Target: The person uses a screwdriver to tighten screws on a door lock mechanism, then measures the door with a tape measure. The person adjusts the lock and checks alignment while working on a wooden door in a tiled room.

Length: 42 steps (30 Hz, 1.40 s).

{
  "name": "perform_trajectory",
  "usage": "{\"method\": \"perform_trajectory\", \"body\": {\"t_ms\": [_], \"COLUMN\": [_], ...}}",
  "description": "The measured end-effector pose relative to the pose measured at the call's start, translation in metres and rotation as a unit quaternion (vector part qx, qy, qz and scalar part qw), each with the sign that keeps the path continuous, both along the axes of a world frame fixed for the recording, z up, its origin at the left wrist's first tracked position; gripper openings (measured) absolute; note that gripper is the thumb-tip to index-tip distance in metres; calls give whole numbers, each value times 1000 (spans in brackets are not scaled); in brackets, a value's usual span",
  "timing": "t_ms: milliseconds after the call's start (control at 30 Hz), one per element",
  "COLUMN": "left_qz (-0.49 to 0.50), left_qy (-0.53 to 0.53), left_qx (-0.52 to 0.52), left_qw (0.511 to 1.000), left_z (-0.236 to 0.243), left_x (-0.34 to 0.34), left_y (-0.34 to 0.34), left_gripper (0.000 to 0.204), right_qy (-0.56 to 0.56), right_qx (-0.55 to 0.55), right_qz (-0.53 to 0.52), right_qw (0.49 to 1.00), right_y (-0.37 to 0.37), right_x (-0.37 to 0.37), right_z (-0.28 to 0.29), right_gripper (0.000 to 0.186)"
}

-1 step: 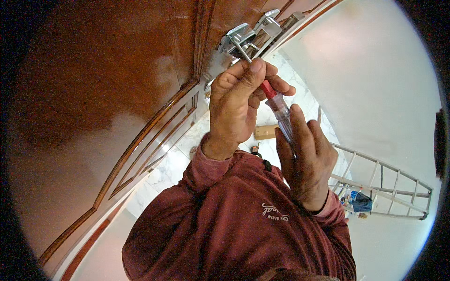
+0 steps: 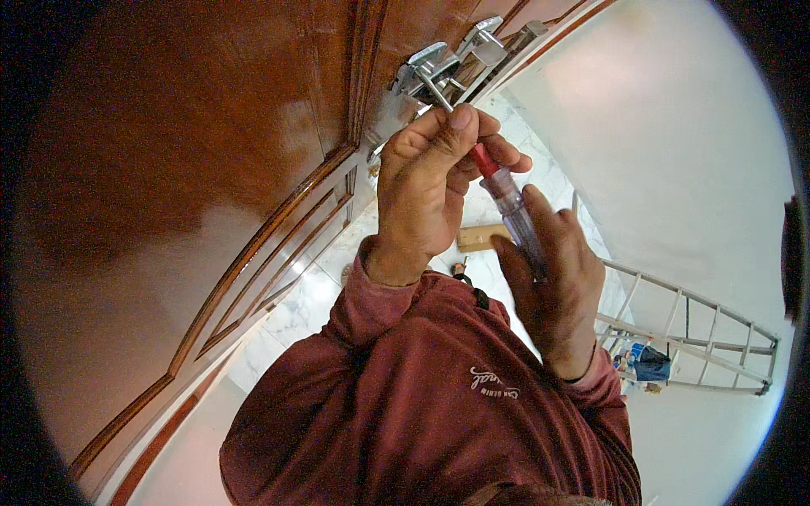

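Note:
My left hand [image 2: 430, 181] is up at the door's metal fittings, fingers closed around the silver shaft of a screwdriver [image 2: 502, 190], just above its red collar. The shaft reaches to a chrome latch fitting [image 2: 426, 66] on the door edge; its exact contact point is too small to tell. Lower and to the right, my right hand [image 2: 553, 287] holds the clear plastic handle, thumb on one side and fingers on the other. A second chrome piece [image 2: 483, 38] sits just beyond the first.
The varnished wooden door [image 2: 169, 126] fills the left. An aluminium ladder [image 2: 717, 333] lies at lower right beside a dark blue item [image 2: 651, 363]. A cardboard piece [image 2: 477, 239] rests on the marble floor [image 2: 299, 304]. A pale wall [image 2: 675, 126] is on the right.
My right hand's fingers have shifted slightly on the handle and are more blurred; the handle has turned a little. My left hand stays in place.

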<state>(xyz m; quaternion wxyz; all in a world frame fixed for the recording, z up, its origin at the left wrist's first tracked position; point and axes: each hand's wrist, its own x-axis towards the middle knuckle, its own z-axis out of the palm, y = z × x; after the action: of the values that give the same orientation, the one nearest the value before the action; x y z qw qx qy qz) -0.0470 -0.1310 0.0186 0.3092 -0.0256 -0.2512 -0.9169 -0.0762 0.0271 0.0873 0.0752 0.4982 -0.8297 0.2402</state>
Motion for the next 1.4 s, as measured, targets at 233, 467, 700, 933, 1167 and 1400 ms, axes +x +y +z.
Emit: {"method": "perform_trajectory", "body": {"t_ms": [233,467,700,933,1167,1400], "left_qz": [-7,-6,3,35,25,4], "left_qy": [55,0,24,-43,-5,-40], "left_qx": [50,10,35,-13,2,-30], "left_qw": [997,1000,999,998,1000,999], "left_z": [2,8,6,7,7,15], "left_x": [-10,-6,-8,6,-9,-4], "left_y": [11,6,11,4,9,4], "left_gripper": [32,32,34,34,34,38], "right_qy": [-510,97,-349,118,-479,144], "right_qx": [-100,-34,-113,11,-106,-88], "right_qz": [-25,-21,-69,-10,-77,-15], "right_qw": [854,994,928,993,868,986], "right_y": [13,2,5,-2,8,-1], "right_x": [-16,-7,1,11,-13,-6], "right_z": [7,13,24,7,34,-3], "right_gripper": [32,44,37,57,33,44]}}
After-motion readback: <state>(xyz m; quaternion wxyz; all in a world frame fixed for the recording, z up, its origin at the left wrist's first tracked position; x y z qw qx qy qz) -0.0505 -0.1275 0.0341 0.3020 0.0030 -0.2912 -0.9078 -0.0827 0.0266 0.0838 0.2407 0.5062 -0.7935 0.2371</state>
